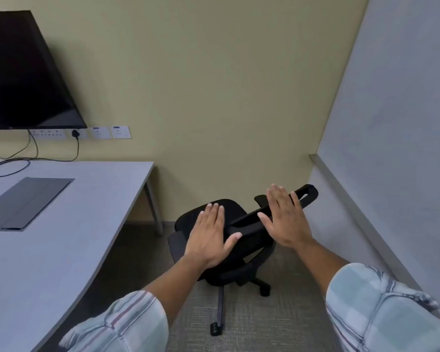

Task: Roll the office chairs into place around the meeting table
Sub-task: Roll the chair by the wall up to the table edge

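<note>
Both hands, left hand and right hand, hover spread above the black mesh-backed office chair, which should roll easily if gripped at its stiff backrest top beneath them.

The office chair is occupying the corner; the meeting table is blocking its left, a grey partition is closing its right, and open carpet is lying nearer the camera.

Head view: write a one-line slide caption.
Both open hands, left and right, hover over a black office chair beside the grey meeting table.
</note>
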Tool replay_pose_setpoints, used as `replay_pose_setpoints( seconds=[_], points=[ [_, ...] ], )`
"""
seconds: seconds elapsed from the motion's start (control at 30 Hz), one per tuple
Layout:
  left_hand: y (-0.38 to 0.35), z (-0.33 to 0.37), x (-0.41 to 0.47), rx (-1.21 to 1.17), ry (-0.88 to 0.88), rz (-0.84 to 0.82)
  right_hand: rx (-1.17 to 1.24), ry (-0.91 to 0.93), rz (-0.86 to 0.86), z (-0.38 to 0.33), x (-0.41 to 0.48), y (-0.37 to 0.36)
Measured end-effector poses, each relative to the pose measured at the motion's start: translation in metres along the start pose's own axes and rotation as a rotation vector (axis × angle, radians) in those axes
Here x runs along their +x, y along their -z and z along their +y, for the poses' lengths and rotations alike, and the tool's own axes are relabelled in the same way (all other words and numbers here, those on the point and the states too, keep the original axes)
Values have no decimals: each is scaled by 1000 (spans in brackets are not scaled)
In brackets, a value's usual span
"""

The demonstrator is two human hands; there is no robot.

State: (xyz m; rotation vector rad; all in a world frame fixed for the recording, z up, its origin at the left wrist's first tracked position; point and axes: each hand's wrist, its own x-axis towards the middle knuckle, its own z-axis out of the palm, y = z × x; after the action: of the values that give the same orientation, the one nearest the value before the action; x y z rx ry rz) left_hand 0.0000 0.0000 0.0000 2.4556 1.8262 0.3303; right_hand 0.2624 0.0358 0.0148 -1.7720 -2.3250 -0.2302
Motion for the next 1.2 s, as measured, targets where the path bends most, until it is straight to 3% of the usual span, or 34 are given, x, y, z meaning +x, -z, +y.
replay_pose_setpoints(
  seconds=[0.17,0.37,0.63,0.9,1.2],
  points=[
    [-10,38,41,-34,-46,-125,26,-48,-57,56,12,0],
    [-26,50,82,16,51,-321,-12,45,-236,102,35,-19],
    [-31,24,60,76,-69,-167,-19,71,-340,114,56,-26],
    [-17,-31,52,100,-124,-171,74,161,-146,73,68,-48],
    [-12,-48,37,74,-103,-123,75,214,-156,54,85,-52]
  ],
)
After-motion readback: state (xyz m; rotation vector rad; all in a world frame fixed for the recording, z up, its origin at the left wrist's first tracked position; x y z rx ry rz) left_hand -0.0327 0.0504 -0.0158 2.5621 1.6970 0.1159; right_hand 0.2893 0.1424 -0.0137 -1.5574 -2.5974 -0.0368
